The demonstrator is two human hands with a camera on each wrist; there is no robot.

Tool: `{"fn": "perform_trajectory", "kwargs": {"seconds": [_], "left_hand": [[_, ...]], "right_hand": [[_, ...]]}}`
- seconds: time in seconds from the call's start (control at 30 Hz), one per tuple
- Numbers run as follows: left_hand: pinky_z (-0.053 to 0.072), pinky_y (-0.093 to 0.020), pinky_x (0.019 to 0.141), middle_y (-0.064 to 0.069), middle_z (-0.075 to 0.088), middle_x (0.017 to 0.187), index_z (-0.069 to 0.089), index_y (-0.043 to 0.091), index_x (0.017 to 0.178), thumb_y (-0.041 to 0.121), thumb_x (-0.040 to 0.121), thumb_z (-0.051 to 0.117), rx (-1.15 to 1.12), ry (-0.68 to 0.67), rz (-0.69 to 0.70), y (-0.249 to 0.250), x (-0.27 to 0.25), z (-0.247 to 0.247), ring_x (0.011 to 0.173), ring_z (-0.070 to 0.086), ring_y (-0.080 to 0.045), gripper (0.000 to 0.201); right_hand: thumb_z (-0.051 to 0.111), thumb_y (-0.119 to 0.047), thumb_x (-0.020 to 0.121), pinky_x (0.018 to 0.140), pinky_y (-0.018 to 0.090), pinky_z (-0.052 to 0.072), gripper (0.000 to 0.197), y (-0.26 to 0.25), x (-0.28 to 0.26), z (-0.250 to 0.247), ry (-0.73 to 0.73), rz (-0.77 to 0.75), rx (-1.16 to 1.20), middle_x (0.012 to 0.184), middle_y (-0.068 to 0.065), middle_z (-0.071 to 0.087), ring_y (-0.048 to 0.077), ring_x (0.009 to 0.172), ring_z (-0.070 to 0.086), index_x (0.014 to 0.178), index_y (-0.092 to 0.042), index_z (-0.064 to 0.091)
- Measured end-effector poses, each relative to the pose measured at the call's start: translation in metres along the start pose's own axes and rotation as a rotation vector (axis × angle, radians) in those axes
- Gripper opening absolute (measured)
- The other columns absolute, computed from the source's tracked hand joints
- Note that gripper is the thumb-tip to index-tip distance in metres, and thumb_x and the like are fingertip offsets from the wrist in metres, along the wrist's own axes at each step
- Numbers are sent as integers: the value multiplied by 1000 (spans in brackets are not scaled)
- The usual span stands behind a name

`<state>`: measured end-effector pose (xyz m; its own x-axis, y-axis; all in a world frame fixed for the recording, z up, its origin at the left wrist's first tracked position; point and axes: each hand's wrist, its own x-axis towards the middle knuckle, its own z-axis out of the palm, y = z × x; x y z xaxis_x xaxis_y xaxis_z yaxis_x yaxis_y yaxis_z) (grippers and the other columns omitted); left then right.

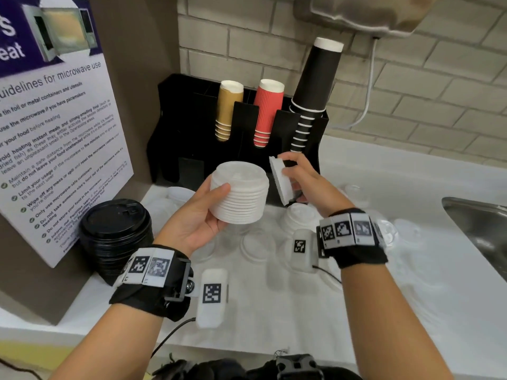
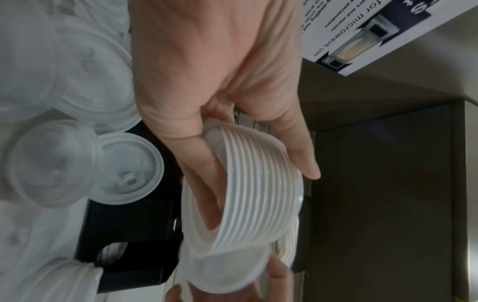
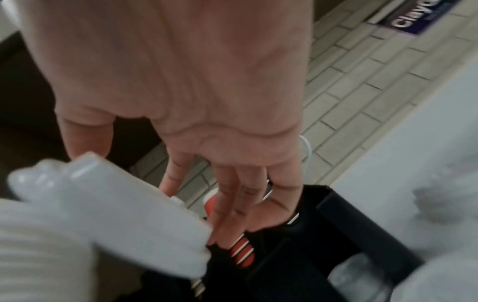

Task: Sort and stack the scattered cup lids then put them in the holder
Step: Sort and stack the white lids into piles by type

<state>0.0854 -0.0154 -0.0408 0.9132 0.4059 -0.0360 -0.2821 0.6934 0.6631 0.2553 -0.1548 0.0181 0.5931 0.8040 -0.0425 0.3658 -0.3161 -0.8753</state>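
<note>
My left hand (image 1: pixel 203 212) grips a tall stack of white cup lids (image 1: pixel 241 194) from its left side, raised above the counter; the same stack (image 2: pixel 258 188) shows in the left wrist view with the thumb on its edge. My right hand (image 1: pixel 299 176) holds a thin stack of white lids (image 1: pixel 281 181) tilted on edge, just right of the big stack. In the right wrist view that small stack (image 3: pixel 124 216) is blurred under the fingers (image 3: pixel 232 204). The black holder (image 1: pixel 192 127) stands behind, against the wall. Clear and white lids (image 1: pixel 258 246) lie scattered on the counter below.
A stack of black lids (image 1: pixel 116 234) stands at the left by a microwave notice board (image 1: pixel 55 133). The holder carries gold (image 1: pixel 227 113), red (image 1: pixel 266 113) and black cups (image 1: pixel 312 94). A steel sink (image 1: pixel 480 231) lies at the right. A dispenser (image 1: pixel 365 12) hangs above.
</note>
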Motion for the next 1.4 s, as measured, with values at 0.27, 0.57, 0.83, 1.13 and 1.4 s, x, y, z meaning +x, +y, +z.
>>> {"fn": "perform_trajectory", "kwargs": {"seconds": [0.27, 0.57, 0.83, 1.13, 1.4], "left_hand": [[59, -30, 72, -2, 72, 115, 71, 30, 111, 28, 39, 99, 181, -134, -131, -15, -1, 6, 103, 70, -17, 77], [59, -29, 77, -3, 69, 121, 63, 31, 119, 16, 73, 68, 252, -127, -178, -18, -3, 13, 110, 67, -20, 48], [59, -30, 80, -5, 68, 121, 64, 30, 120, 30, 58, 92, 225, -154, -154, -19, -4, 12, 110, 67, -21, 67], [60, -32, 69, 0, 72, 115, 67, 30, 116, 34, 33, 100, 80, -65, -47, -5, -2, 2, 103, 70, -18, 90], [60, -32, 70, -3, 72, 115, 64, 25, 118, 34, 36, 100, 74, -36, 5, 7, -5, -2, 103, 70, -20, 90]], "right_hand": [[55, -42, 85, 74, 14, 46, 34, 0, -43, 19, 123, -221, 191, 104, -2, 69, 8, 94, 63, 115, -29, 64], [72, -39, 79, 85, 27, 49, 29, 6, -46, 21, 123, -292, 49, 107, -12, 68, 12, 99, 60, 106, -28, 71], [77, -34, 77, 77, 16, 44, 31, 3, -45, 22, 121, -346, 3, 110, -16, 65, 1, 97, 56, 107, -31, 69], [56, -34, 93, 85, 23, 48, 18, 8, -1, -26, 325, -110, -169, 95, -10, 68, 6, 91, 60, 100, -23, 69], [65, -66, 73, 101, 38, 42, 91, 65, 47, -8, -183, 402, -1073, 141, 8, 49, 30, 126, 49, 144, -16, 38]]}}
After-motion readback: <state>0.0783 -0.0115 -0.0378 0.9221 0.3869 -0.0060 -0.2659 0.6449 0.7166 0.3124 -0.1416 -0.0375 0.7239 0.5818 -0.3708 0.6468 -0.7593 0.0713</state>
